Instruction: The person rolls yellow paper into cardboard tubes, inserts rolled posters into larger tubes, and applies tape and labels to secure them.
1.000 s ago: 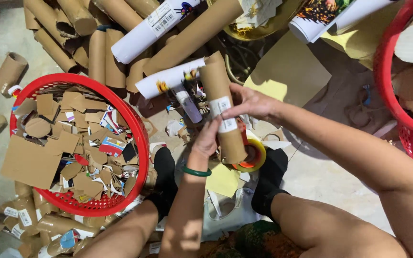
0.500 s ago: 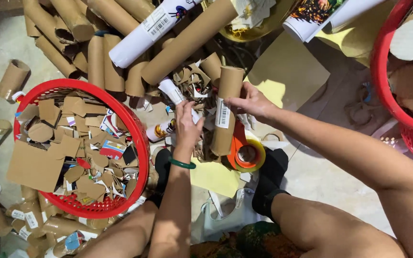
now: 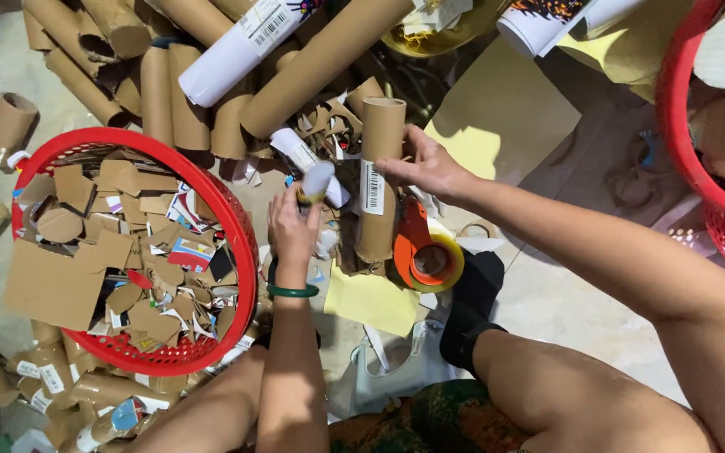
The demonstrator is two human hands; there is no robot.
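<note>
My right hand (image 3: 426, 167) grips a brown cardboard tube (image 3: 378, 201) with a white label, held nearly upright above the floor. My left hand (image 3: 292, 225), with a green bangle on the wrist, holds a small white tube-like object with a yellow band (image 3: 315, 182) just left of the cardboard tube. An orange tape dispenser with a yellow roll (image 3: 426, 252) lies right beside the tube's lower end. A yellow sheet (image 3: 371, 299) lies under the dispenser.
A red basket (image 3: 240, 226) full of cardboard scraps sits at the left. Several long cardboard tubes (image 3: 312, 71) and a white roll (image 3: 237, 50) are piled at the top. Another red basket (image 3: 685, 143) stands at the right. My legs are at the bottom.
My right hand has raised and straightened the cardboard tube. My left hand let go of the tube, moved left and picked up the small white object.
</note>
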